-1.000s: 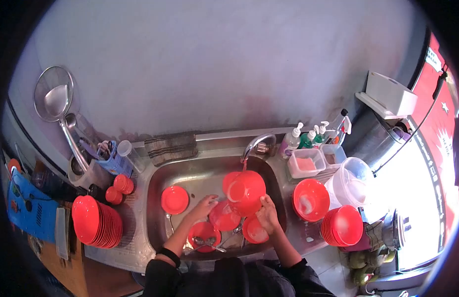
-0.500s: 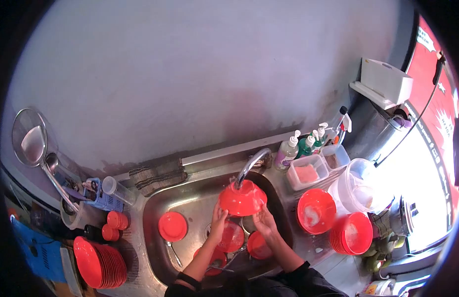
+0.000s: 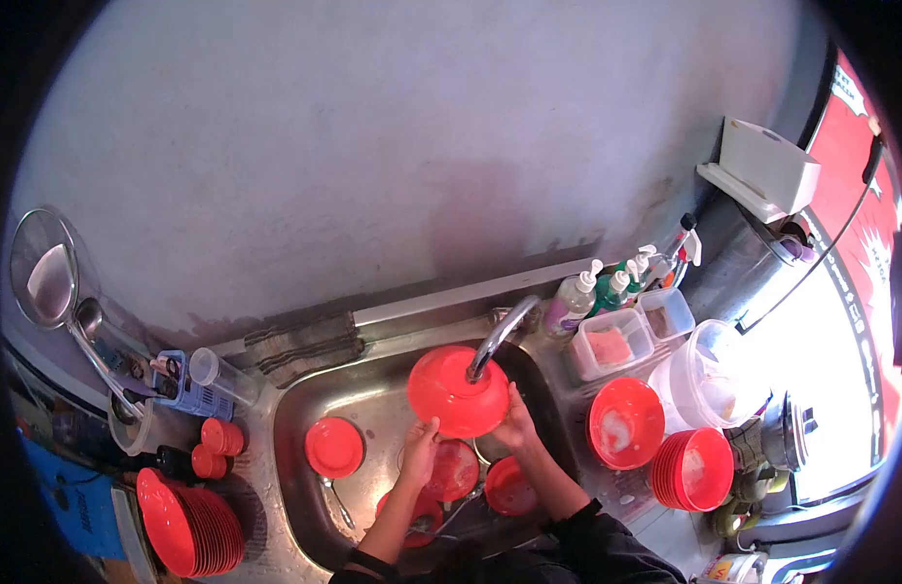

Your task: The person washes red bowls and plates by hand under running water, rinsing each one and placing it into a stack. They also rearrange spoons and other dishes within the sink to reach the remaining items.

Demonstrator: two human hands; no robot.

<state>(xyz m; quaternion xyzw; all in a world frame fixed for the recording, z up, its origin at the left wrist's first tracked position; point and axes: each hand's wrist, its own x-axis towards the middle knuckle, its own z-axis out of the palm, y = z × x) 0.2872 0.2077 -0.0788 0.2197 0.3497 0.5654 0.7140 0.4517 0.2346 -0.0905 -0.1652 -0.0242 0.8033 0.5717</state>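
Observation:
Under the curved metal faucet [image 3: 500, 341], a red bowl [image 3: 451, 391] is held bottom up between both hands. My left hand [image 3: 422, 453] grips its lower left edge, and my right hand [image 3: 515, 424] grips its right edge. Below the held bowl, several red dishes lie in the metal sink [image 3: 373, 394], among them a bowl [image 3: 454, 470] and another bowl [image 3: 512, 487]. A small red plate [image 3: 334, 448] rests at the sink's left, with a spoon [image 3: 340, 501] beside it.
A stack of red bowls [image 3: 190, 526] stands left of the sink. To the right are a sudsy red bowl [image 3: 626, 423], stacked bowls [image 3: 692, 469], a sponge container [image 3: 612, 344], pump bottles [image 3: 572, 304] and a clear tub [image 3: 709, 375]. A blue basket [image 3: 193, 389] is at the left.
The held bowl has moved slightly left and its base has tilted more toward the camera. Both hands still hold it. The whole view has shifted slightly.

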